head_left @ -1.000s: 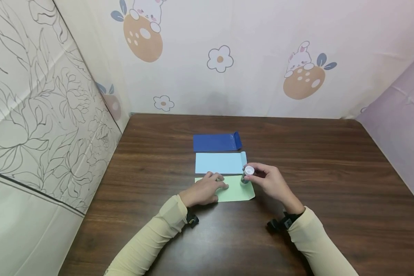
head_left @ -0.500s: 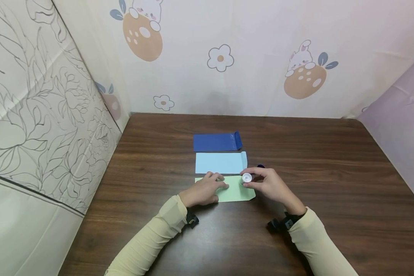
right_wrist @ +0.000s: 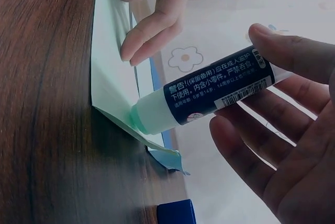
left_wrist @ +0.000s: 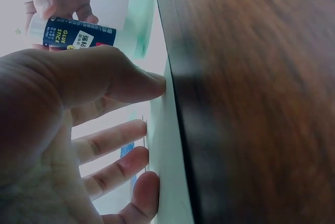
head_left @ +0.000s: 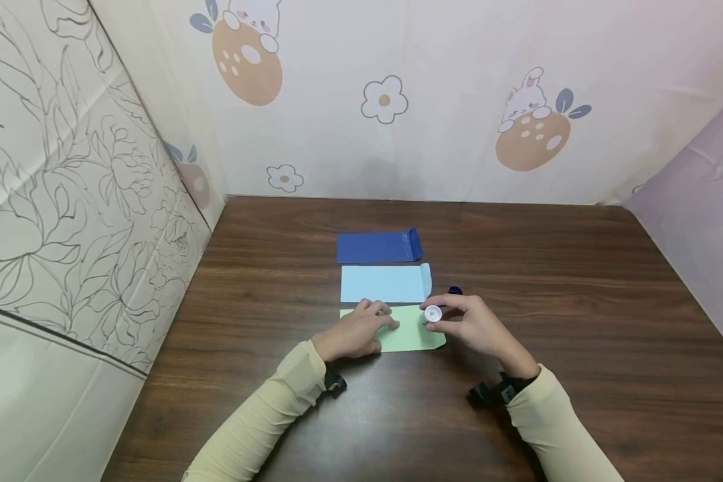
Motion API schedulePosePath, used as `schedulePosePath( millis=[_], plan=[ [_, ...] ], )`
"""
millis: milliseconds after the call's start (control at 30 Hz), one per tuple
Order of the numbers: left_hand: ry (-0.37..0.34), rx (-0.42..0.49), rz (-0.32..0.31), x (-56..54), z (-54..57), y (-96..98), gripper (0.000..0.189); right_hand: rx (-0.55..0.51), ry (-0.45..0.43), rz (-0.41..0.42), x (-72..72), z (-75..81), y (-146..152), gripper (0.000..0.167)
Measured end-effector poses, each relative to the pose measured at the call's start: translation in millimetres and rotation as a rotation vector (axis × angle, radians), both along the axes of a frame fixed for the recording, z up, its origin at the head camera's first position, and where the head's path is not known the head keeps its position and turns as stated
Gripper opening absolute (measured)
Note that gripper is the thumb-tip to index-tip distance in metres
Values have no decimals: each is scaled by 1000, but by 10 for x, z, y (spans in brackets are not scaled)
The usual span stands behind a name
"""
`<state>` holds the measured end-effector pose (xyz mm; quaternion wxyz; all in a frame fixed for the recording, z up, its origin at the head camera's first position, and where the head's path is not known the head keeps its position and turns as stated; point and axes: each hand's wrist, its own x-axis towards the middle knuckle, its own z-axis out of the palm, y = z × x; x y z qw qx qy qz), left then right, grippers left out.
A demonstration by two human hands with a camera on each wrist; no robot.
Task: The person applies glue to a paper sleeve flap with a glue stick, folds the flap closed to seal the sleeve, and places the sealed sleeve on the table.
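A light green envelope (head_left: 411, 335) lies nearest the person. My left hand (head_left: 351, 333) rests on it, its fingertips (left_wrist: 152, 85) pressing the paper down. At the envelope's right end, my right hand (head_left: 466, 323) pinches a glue stick (head_left: 432, 314) between thumb and fingers. The dark label of the glue stick (right_wrist: 220, 85) faces the right wrist camera, and its glue end meets the green flap. From above, mostly its round white base shows. The lettering "GLUE STICK" on the tube (left_wrist: 78, 33) is readable in the left wrist view.
A light blue envelope (head_left: 382, 284) lies just beyond the green one, and a dark blue envelope (head_left: 373, 248) farther back; both have flaps at the right. A dark blue cap (head_left: 454, 290) stands on the brown table (head_left: 548, 254) behind my right hand. Patterned cloth walls enclose the table.
My right hand has shifted the glue stick slightly toward the person along the green flap, its base turning more upward. The dark blue cap has come into view behind that hand. My left hand stays put.
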<state>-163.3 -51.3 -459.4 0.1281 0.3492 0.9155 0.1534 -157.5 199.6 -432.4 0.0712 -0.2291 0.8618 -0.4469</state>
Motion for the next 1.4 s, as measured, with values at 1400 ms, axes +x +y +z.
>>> schedulePosePath(
  millis=[1400],
  plan=[
    [-5,0,-6,-8,-22,-13,47,-15,-27,-134,-89,-62,-37,33]
  ],
)
